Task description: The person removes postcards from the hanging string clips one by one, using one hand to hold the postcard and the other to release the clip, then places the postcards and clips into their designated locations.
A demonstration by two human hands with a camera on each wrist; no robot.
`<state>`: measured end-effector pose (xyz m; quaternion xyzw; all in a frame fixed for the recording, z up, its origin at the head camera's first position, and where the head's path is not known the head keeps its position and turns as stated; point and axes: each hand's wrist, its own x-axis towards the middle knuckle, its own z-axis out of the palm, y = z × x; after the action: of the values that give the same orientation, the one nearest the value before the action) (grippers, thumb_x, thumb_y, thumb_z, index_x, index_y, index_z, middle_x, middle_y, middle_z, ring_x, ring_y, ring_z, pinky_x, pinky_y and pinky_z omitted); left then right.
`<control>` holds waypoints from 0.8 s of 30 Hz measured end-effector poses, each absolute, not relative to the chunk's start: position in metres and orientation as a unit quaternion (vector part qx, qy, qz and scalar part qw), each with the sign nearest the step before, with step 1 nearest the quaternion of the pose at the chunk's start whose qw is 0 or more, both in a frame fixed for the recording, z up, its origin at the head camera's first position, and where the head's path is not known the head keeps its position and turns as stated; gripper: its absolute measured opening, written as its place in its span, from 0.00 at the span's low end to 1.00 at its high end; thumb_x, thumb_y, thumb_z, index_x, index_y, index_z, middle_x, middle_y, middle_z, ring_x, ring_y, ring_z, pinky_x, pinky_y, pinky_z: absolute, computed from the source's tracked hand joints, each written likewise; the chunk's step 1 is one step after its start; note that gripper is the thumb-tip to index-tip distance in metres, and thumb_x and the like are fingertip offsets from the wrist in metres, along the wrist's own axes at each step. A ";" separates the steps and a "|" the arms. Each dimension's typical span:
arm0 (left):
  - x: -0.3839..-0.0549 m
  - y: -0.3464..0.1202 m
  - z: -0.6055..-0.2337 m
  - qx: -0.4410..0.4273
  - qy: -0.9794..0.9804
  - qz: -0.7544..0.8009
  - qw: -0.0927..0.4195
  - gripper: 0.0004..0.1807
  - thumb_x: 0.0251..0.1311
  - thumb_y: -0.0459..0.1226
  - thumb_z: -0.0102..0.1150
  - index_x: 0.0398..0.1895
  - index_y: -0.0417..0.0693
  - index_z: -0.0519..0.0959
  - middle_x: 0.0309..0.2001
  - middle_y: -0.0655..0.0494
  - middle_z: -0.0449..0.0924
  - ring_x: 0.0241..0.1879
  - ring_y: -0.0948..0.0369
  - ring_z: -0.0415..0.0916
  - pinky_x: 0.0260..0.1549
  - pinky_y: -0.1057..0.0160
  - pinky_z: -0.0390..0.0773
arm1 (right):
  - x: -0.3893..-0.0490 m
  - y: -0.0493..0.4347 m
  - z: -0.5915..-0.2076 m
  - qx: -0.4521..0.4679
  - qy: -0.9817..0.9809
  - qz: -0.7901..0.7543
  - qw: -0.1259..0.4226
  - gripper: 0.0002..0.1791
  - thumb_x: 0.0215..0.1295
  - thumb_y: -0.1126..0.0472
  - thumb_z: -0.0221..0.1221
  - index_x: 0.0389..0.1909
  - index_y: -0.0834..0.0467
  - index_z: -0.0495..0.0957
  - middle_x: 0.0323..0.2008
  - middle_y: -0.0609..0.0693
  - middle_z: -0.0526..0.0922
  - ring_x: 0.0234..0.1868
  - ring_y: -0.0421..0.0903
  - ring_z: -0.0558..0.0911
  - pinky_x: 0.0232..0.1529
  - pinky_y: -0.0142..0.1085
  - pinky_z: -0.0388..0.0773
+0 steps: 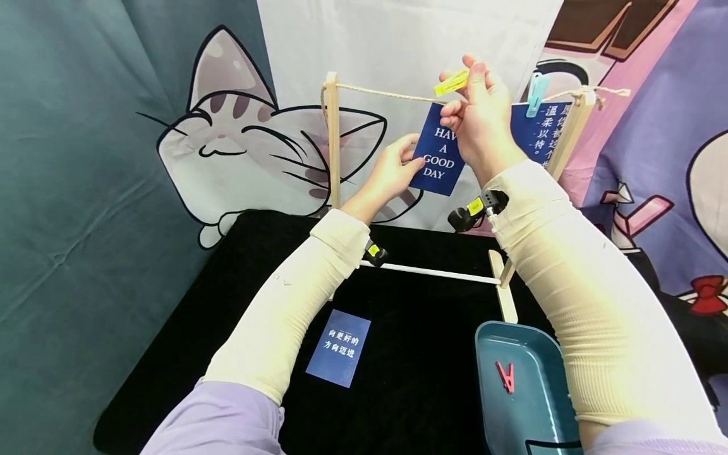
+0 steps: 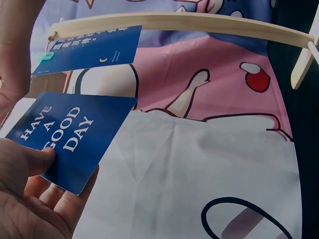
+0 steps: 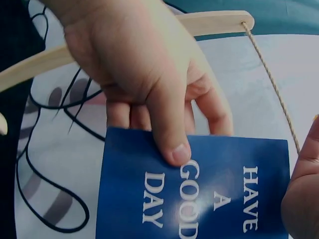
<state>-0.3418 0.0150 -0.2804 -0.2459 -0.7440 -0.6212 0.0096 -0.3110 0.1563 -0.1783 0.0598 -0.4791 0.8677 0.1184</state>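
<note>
My left hand [image 1: 392,169] pinches the left edge of a blue card [image 1: 438,165] printed "HAVE A GOOD DAY", thumb on its front in both wrist views. The card's top edge is up at the twine [image 1: 387,93] strung between two wooden posts. My right hand [image 1: 483,117] holds a yellow clothespin [image 1: 452,83] between thumb and fingers, just above the twine; its lower fingers are at the card's upper right corner. Right of that hand, another blue card [image 1: 526,126] hangs from the twine by a light blue clothespin [image 1: 536,95], partly hidden behind the wrist.
A blue card [image 1: 339,347] with white Chinese characters lies on the black cloth [image 1: 409,379]. At the right, a teal tray [image 1: 491,392] contains a red clothespin [image 1: 505,377]. The wooden frame's left post [image 1: 333,145] and right post [image 1: 570,129] stand behind, joined low by a white rod [image 1: 432,272].
</note>
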 end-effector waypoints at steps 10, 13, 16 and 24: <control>-0.329 0.002 -0.292 -0.297 -0.713 -0.636 0.000 0.42 0.70 0.25 0.54 0.80 0.68 0.54 0.52 0.41 0.84 0.45 0.54 0.86 0.39 0.59 0.86 | -0.284 0.165 -0.201 0.117 -0.520 0.841 0.090 0.21 0.78 0.48 0.44 0.40 0.63 0.75 0.40 0.57 0.84 0.13 0.44 0.77 0.17 0.30 0.78; -0.323 -0.006 -0.298 -0.303 -0.726 -0.617 -0.004 0.45 0.70 0.26 0.55 0.80 0.75 0.52 0.56 0.42 0.82 0.49 0.56 0.85 0.40 0.60 0.86 | -0.275 0.170 -0.217 0.140 -0.543 0.825 0.072 0.22 0.78 0.48 0.45 0.39 0.64 0.76 0.39 0.57 0.85 0.14 0.43 0.77 0.17 0.30 0.78; -0.316 -0.016 -0.305 -0.311 -0.745 -0.590 0.001 0.43 0.70 0.28 0.56 0.79 0.76 0.54 0.60 0.42 0.80 0.51 0.55 0.84 0.39 0.60 0.86 | -0.265 0.181 -0.235 0.167 -0.553 0.815 0.042 0.20 0.78 0.50 0.49 0.38 0.64 0.78 0.39 0.55 0.86 0.15 0.43 0.77 0.18 0.30 0.77; -0.300 -0.051 -0.328 -0.337 -0.804 -0.489 0.043 0.25 0.71 0.35 0.59 0.68 0.62 0.76 0.67 0.56 0.75 0.34 0.63 0.80 0.29 0.69 0.79 | -0.238 0.217 -0.286 0.186 -0.559 0.805 -0.070 0.08 0.76 0.65 0.54 0.43 0.64 0.81 0.46 0.55 0.87 0.23 0.44 0.84 0.25 0.33 0.84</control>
<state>-0.3000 -0.0510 -0.3280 -0.3369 -0.8035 -0.4889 0.0429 -0.2381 0.2173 -0.2856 0.1855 -0.5585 0.8054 -0.0705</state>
